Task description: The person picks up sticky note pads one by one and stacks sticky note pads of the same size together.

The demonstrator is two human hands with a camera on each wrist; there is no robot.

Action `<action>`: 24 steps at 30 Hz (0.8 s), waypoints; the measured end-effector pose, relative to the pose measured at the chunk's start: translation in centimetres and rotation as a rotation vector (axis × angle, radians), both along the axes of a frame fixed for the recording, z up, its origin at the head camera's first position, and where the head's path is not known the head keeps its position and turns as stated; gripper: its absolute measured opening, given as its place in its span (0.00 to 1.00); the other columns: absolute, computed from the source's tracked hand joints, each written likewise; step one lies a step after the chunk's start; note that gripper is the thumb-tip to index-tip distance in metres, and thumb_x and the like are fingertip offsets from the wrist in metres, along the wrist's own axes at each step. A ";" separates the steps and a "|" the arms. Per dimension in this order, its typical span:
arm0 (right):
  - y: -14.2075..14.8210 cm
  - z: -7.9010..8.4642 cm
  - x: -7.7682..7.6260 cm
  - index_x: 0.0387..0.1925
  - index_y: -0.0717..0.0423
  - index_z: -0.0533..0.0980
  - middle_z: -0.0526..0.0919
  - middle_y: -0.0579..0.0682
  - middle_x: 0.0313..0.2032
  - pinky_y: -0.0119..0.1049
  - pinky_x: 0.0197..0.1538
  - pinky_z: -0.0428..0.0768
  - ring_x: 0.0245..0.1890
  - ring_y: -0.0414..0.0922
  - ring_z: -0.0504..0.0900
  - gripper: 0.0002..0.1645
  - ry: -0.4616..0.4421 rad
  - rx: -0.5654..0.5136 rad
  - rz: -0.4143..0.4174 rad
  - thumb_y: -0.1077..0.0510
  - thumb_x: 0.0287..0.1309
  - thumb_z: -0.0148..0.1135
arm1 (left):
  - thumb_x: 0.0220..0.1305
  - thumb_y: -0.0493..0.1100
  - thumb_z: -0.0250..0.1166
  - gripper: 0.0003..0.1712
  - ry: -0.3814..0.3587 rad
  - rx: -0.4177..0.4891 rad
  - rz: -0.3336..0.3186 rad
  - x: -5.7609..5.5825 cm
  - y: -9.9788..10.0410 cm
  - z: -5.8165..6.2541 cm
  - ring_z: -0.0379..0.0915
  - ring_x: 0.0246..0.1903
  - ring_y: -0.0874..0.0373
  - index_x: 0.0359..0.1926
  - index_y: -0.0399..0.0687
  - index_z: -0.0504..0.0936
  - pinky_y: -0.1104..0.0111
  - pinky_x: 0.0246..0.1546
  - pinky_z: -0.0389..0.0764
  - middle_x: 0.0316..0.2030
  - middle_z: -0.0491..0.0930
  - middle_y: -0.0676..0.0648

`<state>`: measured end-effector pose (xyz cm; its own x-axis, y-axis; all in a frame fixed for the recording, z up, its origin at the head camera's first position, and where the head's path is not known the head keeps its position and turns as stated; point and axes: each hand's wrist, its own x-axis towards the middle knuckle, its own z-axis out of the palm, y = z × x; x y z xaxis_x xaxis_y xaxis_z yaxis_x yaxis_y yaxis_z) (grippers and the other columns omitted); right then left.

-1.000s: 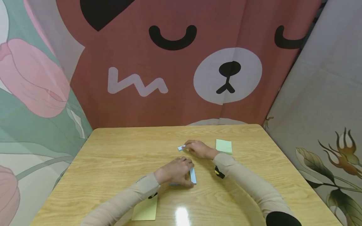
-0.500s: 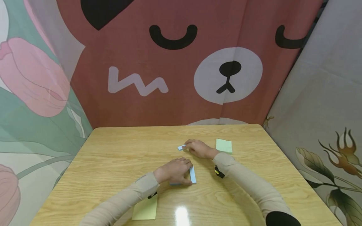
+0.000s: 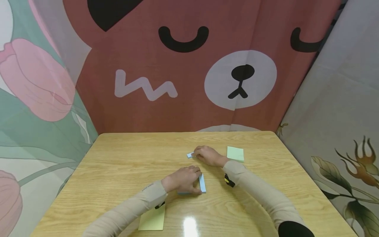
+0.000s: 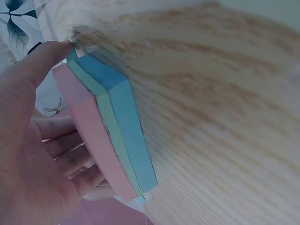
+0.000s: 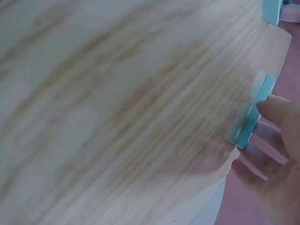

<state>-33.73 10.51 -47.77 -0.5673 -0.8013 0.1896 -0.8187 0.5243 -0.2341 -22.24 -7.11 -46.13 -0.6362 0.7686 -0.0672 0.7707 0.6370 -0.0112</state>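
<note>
My left hand (image 3: 182, 180) is low over the middle of the table. In the left wrist view it grips a layered block of paper pads, with a pink pad (image 4: 93, 126), a green pad (image 4: 110, 117) and a blue pad (image 4: 131, 131) side by side. The thumb is at one end and the fingers lie along the pink side. A light blue strip (image 3: 202, 183) shows just right of this hand in the head view. Farther back, my right hand (image 3: 208, 155) pinches a small light blue pad (image 5: 255, 112) between thumb and fingers, close over the wood.
A pale green note pad (image 3: 235, 153) lies behind the right wrist. Near the front, a yellow note pad (image 3: 151, 220) is partly under the left forearm. The wooden table (image 3: 127, 158) ends at a bear-print curtain (image 3: 183, 115).
The left thumb and fingertips have drawn in slightly, so more of the light blue strip shows. My right hand and its pad have stayed in place.
</note>
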 end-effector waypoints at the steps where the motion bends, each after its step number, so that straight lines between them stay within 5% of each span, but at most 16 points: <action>1: -0.1 0.0 0.0 0.51 0.59 0.81 0.82 0.54 0.50 0.44 0.53 0.80 0.50 0.51 0.81 0.14 -0.001 -0.003 -0.007 0.67 0.65 0.61 | 0.59 0.70 0.63 0.40 0.003 0.003 -0.002 0.0 0.0 0.0 0.73 0.54 0.57 0.59 0.44 0.78 0.68 0.54 0.76 0.56 0.77 0.48; 16: -0.9 0.2 -0.1 0.67 0.62 0.68 0.75 0.59 0.59 0.48 0.60 0.74 0.59 0.55 0.74 0.26 0.011 0.136 -0.101 0.59 0.71 0.57 | 0.59 0.72 0.62 0.42 0.024 -0.005 0.008 0.1 -0.1 -0.1 0.72 0.57 0.55 0.60 0.44 0.77 0.65 0.55 0.76 0.59 0.76 0.47; 24: -1.4 0.4 -0.1 0.58 0.60 0.77 0.76 0.55 0.53 0.46 0.55 0.77 0.52 0.53 0.75 0.18 0.029 0.170 -0.092 0.60 0.69 0.58 | 0.60 0.71 0.62 0.43 -0.003 -0.006 0.015 0.1 0.0 0.0 0.69 0.61 0.53 0.62 0.44 0.75 0.63 0.59 0.74 0.61 0.74 0.46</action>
